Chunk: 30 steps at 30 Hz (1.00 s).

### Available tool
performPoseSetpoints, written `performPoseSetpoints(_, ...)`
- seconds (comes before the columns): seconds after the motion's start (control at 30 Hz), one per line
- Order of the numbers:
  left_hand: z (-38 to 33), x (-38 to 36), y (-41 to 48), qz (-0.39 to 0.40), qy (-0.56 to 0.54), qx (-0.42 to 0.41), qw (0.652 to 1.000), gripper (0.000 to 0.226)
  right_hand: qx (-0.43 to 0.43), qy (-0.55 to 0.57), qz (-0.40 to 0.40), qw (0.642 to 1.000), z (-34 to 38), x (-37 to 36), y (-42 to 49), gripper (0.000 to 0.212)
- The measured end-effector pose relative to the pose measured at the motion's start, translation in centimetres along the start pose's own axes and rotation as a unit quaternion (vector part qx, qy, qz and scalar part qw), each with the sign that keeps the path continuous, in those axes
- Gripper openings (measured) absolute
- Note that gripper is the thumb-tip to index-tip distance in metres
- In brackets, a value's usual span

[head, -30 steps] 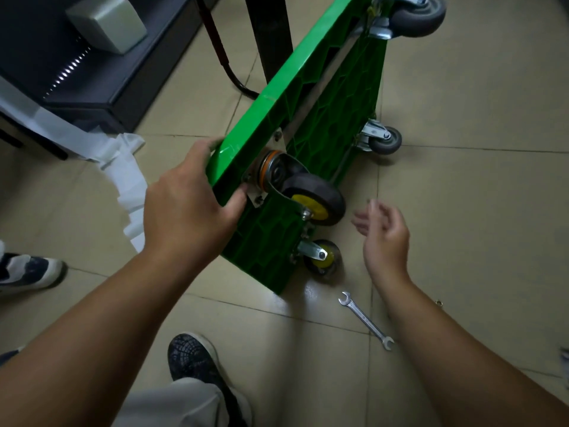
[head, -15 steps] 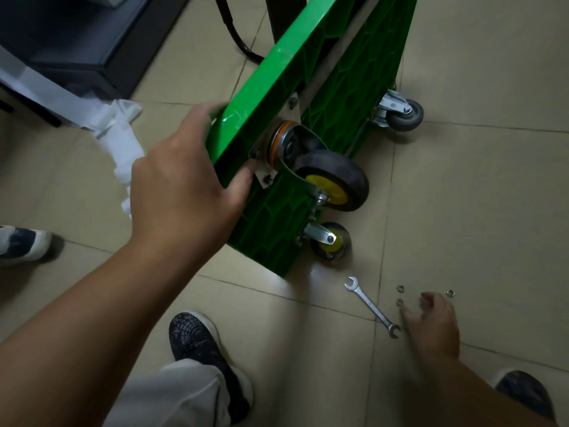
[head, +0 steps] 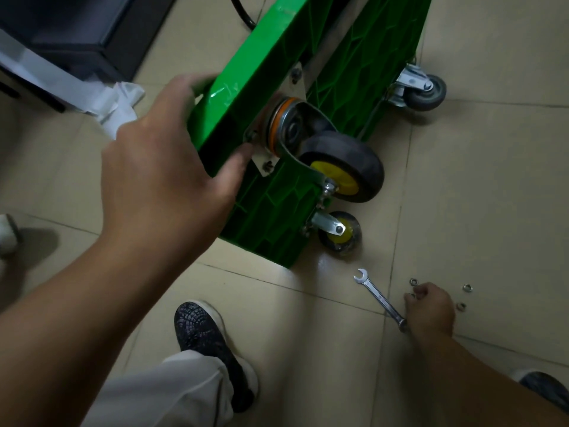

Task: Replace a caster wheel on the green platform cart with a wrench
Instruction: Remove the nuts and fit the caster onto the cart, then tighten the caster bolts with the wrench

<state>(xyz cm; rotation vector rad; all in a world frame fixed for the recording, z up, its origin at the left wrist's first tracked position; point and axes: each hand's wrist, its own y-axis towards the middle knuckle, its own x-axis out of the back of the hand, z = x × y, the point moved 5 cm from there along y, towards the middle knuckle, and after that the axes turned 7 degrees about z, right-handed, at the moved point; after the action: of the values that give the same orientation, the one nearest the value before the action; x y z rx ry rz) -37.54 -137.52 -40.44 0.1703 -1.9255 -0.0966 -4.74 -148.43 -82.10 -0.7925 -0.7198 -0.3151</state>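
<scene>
Step in hand, by judgement: refitting. The caster wheel (head: 341,167) sits against the cart's underside and the loose fasteners are being gathered from the floor.

The cart (head: 354,66) stands tipped on its long edge, underside facing right. The left hand (head: 163,167) grips its upper near corner, fingers wrapped over the rim and thumb pressed just beside the mounting plate (head: 264,161).

The right hand (head: 431,309) is down on the floor tiles (head: 492,180) among the nuts (head: 467,288), fingers curled at one of them. Whether it actually has a nut pinched cannot be told.

The wrench (head: 377,295) lies flat on the tiles just left of that hand, with its lower end at the heel of the hand.

Next move calls for a fine pinch on a nut, starting it by finger on a bolt end at the plate, then taking up the wrench — all while the left hand holds the cart steady.

Materials:
- Cart: glossy green plastic, ribbed in an irregular web beneath.
- Caster wheel: black rubber tyre, yellow hub, bright curved steel fork, orange ring at the swivel.
- Wrench: slim polished steel, open jaw at the far end.
- Nuts: small, bright, easily scattered on smooth tile.
</scene>
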Motion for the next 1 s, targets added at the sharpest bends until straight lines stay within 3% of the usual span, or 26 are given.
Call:
performPoseSetpoints(0.1, -0.1, 0.0, 0.0, 0.002, -0.004, 0.001, 1.0, 0.06, 0.014, -0.013, 0.002, 1.0, 1.0, 0.3, -0.4, 0.013)
performPoseSetpoints(0.2, -0.2, -0.1, 0.2, 0.004, -0.003, 0.001, 1.0, 0.061, -0.035, 0.166, 0.005, 0.985, 3.6, 1.1, -2.0, 0.015)
performPoseSetpoints(0.27, -0.1, 0.0, 0.2, 0.004, -0.009, 0.01, 1.0, 0.061, -0.058, 0.373, 0.034, 0.925, 7.0, 1.4, -3.5, 0.017)
performPoseSetpoints(0.33, -0.3, -0.2, 0.3, 0.009, -0.009, 0.009, 1.0, 0.061, -0.052, 0.536, 0.088, 0.838, 11.5, 2.2, -5.2, 0.016)
performPoseSetpoints(0.47, -0.7, -0.3, 0.4, 0.015, 0.003, -0.004, 1.0, 0.059, 0.024, 0.673, 0.212, 0.708, 20.5, 7.1, -9.6, 0.011)
performPoseSetpoints(0.57, -0.8, -0.2, 0.3, 0.023, -0.004, -0.017, 1.0, 0.06, 0.061, 0.708, 0.289, 0.641, 24.7, 12.6, -14.3, 0.013)
performPoseSetpoints(0.7, -1.5, 0.2, 0.0, 0.034, 0.002, -0.014, 0.999, 0.062, 0.118, 0.668, 0.371, 0.633, 26.7, 19.9, -22.3, 0.018)
performPoseSetpoints(0.8, -2.6, 0.3, -1.1, 0.048, 0.01, -0.014, 0.999, 0.059, 0.152, 0.624, 0.496, 0.585, 27.3, 23.5, -29.6, 0.032)
performPoseSetpoints(1.0, -4.4, 0.1, -6.3, 0.093, 0.01, 0.005, 0.996, 0.055, 0.141, 0.628, 0.552, 0.53, 27.2, 24.8, -35.7, 0.047)
